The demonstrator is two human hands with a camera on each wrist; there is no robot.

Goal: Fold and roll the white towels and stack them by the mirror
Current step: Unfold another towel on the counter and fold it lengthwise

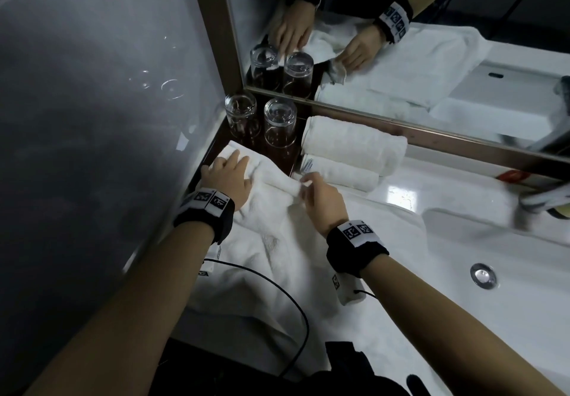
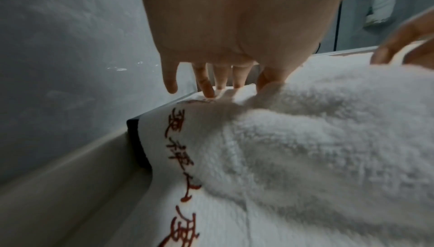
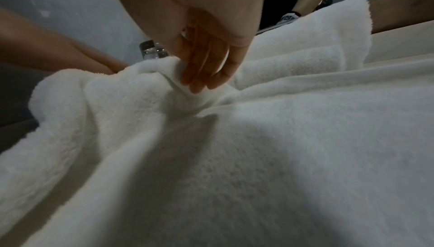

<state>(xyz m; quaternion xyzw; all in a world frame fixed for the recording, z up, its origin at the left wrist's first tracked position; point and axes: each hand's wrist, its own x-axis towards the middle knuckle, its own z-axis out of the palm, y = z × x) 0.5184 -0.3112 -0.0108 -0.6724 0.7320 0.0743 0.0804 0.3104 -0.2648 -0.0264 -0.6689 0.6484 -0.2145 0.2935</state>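
The towel (image 1: 271,241) lies on the desk before the mirror (image 1: 401,41); left fingers (image 2: 206,85) flat, right fingers (image 3: 202,76) pinching its fold (loosely), which may unroll toward the glasses (image 1: 279,124).

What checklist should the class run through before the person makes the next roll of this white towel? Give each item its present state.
1. Left hand presses flat on the towel's far edge: ok.
2. Right hand pinches the started roll at its end: ok.
3. Roll even and tight across the loose towel: not ok, it is bunched and wrinkled near the right hand.
4. Two glasses stand apart from the roll: ok, though close behind it.
5. Rolled towels already stacked by the mirror, with room on top: ok.
6. Black cable lying across the towel's near part is free of the roll: ok for now.
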